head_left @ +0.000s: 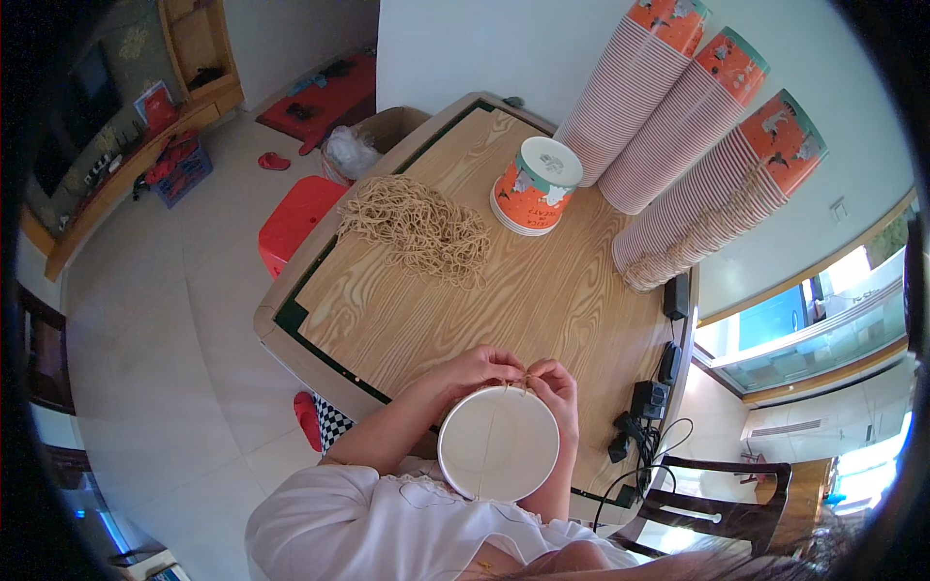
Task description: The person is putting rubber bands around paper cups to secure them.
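Observation:
A white paper bucket (pixel 463 441) stands mouth up close against my body at the near edge of the table. A thin tan string (pixel 487 441) runs across its opening to the far rim. At that rim my left hand (pixel 487 368) pinches the string from the left. My right hand (pixel 556 387) closes on it from the right, its fingertips almost meeting the left ones. A loose heap of tan string (pixel 417 230) lies on the far left of the table. Beside it, a short stack of orange and green printed paper buckets (pixel 528 198) sits upside down.
Three tall leaning stacks of nested buckets (pixel 635 92) rest along the table's far right, the nearest with tan strings hanging on it. Black power adapters and cables (pixel 644 416) line the right edge. A red stool (pixel 298 223) stands left of the table, a dark wooden chair (pixel 717 513) at the near right.

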A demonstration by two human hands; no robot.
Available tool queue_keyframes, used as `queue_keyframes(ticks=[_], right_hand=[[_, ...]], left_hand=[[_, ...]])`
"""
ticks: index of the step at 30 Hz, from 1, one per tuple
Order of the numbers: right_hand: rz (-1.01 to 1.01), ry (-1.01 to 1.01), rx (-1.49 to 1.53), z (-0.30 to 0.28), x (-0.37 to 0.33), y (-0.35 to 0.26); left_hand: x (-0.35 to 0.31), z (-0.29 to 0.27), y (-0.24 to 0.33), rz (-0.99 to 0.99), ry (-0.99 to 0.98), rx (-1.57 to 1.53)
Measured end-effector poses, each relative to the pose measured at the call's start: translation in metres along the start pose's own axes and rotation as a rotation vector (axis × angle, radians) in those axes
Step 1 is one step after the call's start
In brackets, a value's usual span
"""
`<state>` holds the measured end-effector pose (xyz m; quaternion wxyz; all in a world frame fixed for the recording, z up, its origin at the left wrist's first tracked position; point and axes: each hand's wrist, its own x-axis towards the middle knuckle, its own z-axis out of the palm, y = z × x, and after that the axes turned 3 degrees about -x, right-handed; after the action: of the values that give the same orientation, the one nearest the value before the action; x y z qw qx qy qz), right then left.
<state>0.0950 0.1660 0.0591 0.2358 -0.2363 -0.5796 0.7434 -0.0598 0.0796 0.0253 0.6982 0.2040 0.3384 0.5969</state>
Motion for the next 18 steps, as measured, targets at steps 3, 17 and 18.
queue_keyframes(ticks=[3, 17, 18], right_hand=[[-0.018, -0.013, -0.025, 0.001, 0.001, 0.0], [0.087, -0.201, 0.078, -0.008, -0.014, -0.009], [0.113, -0.205, 0.061, -0.007, -0.014, -0.008]], left_hand=[[-0.005, 0.002, 0.001, 0.0, 0.056, -0.051], [-0.003, -0.006, -0.002, 0.017, 0.04, -0.176], [-0.005, -0.007, -0.001, 0.018, 0.039, -0.188]])
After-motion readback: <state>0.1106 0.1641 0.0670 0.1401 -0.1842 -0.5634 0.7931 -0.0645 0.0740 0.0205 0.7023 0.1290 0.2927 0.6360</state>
